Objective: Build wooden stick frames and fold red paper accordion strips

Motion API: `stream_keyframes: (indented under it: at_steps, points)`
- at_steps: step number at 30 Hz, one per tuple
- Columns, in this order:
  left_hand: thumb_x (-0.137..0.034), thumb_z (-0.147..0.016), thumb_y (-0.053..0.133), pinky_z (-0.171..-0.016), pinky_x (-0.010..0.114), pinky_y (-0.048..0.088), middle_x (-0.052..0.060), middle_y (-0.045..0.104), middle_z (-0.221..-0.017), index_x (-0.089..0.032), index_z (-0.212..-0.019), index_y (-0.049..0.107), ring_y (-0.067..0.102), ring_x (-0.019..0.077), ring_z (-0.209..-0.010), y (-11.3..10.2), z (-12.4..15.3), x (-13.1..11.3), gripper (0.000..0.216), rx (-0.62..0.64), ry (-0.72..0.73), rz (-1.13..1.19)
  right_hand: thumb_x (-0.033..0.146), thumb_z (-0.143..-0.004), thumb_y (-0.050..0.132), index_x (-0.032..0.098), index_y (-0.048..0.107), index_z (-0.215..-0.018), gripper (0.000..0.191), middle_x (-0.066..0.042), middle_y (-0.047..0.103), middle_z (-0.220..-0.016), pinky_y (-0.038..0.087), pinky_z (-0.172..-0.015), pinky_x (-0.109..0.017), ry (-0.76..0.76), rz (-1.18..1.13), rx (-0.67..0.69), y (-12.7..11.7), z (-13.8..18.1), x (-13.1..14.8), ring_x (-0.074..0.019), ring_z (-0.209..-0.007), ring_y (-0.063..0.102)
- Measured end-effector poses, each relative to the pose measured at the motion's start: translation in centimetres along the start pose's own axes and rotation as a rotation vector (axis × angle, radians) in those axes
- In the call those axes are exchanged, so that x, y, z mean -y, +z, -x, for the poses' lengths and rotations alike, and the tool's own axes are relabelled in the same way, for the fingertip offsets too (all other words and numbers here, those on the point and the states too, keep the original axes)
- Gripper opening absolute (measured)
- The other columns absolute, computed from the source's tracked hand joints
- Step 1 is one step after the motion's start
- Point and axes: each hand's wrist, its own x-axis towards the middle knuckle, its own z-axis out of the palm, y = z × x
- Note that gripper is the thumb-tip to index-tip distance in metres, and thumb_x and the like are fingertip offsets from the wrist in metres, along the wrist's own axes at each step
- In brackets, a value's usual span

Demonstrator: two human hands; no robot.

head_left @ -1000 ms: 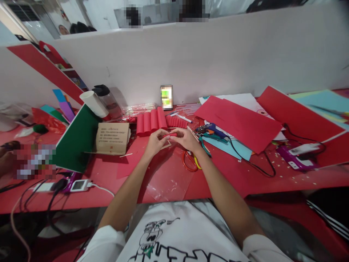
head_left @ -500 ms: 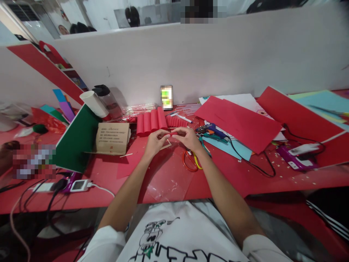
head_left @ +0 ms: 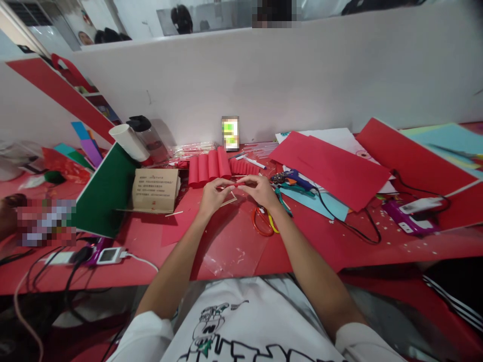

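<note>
Head view: left hand (head_left: 212,196), right hand (head_left: 260,191) grips pinch one red roll (head_left: 236,184); one scissors (head_left: 263,222) near.

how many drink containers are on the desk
2: a white cup and a black-lidded bottle, side by side behind the green board. More may be hidden.

White partition wall (head_left: 302,75) runs full width behind red desk (head_left: 320,246); left section has a red diagonal stripe (head_left: 41,78). Above it, glass strip (head_left: 211,15) shows rm beyond. Light even, soft shadows.
</note>
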Motion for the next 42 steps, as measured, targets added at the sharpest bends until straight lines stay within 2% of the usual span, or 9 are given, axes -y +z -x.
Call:
stream_keyframes:
  at_steps: [5, 11, 22, 30, 37, 42]
  points:
    - [-0.031, -0.079, 0.075, -0.081, 0.033, 0.054, 0.007, 0.077, -0.091, -0.019, -0.086, 0.078, 0.070, 0.0199, -0.084, -0.14, -0.06, 0.12, 0.014, -0.022, 0.004, -0.003, 0.033, -0.079, 0.075, 0.020, 0.077, -0.097, 0.022, -0.007, 0.078, -0.102, 0.056, -0.085, -0.035, 0.014, 0.035, 0.016, -0.07, 0.00, 0.16, -0.0232, -0.094, 0.072]
    - [-0.035, -0.080, 0.074, -0.077, 0.032, 0.053, 0.007, 0.077, -0.088, -0.019, -0.087, 0.079, 0.069, 0.0194, -0.080, -0.04, -0.06, 0.16, 0.018, -0.001, -0.038, 0.024, 0.036, -0.082, 0.072, 0.020, 0.077, -0.092, 0.019, -0.007, 0.078, -0.096, 0.055, -0.083, -0.035, 0.028, 0.033, 0.019, -0.08, 0.04, 0.33, -0.0222, -0.090, 0.072]
    - [-0.032, -0.081, 0.071, -0.075, 0.030, 0.053, 0.005, 0.076, -0.085, -0.018, -0.085, 0.075, 0.068, 0.0174, -0.076, 0.14, 0.11, -0.29, 0.015, 0.048, -0.061, 0.067, 0.036, -0.078, 0.075, 0.018, 0.076, -0.091, 0.021, -0.006, 0.077, -0.092, 0.054, -0.082, -0.034, 0.060, -0.028, -0.013, 0.15, 0.01, 0.56, -0.0209, -0.086, 0.070]
    - [-0.034, -0.081, 0.071, -0.069, 0.027, 0.050, 0.003, 0.072, -0.078, -0.017, -0.081, 0.072, 0.064, 0.0156, -0.070, 0.04, 0.15, -0.20, 0.016, 0.075, -0.088, 0.089, 0.036, -0.079, 0.072, 0.018, 0.076, -0.091, 0.022, -0.006, 0.076, -0.093, 0.054, -0.082, -0.033, 0.085, -0.040, 0.042, 0.22, 0.11, 0.78, -0.0201, -0.087, 0.069]
    - [-0.033, -0.084, 0.065, -0.072, 0.028, 0.051, 0.002, 0.070, -0.080, -0.017, -0.085, 0.068, 0.064, 0.0153, -0.073, 0.54, 0.23, 0.27, 0.016, 0.109, -0.051, 0.091, 0.034, -0.079, 0.070, 0.019, 0.076, -0.088, 0.019, -0.006, 0.077, -0.090, 0.055, -0.081, -0.034, 0.098, -0.022, 0.018, 0.20, 0.10, 0.67, -0.0212, -0.085, 0.070]
    - [-0.033, -0.085, 0.067, -0.079, 0.031, 0.055, 0.006, 0.075, -0.091, -0.017, -0.092, 0.072, 0.069, 0.0185, -0.083, 0.40, 0.27, 0.23, 0.019, 0.104, -0.052, 0.102, 0.035, -0.080, 0.071, 0.020, 0.077, -0.092, 0.020, -0.007, 0.078, -0.098, 0.055, -0.087, -0.036, 0.074, -0.032, 0.024, 0.09, 0.10, 0.75, -0.0223, -0.092, 0.071]
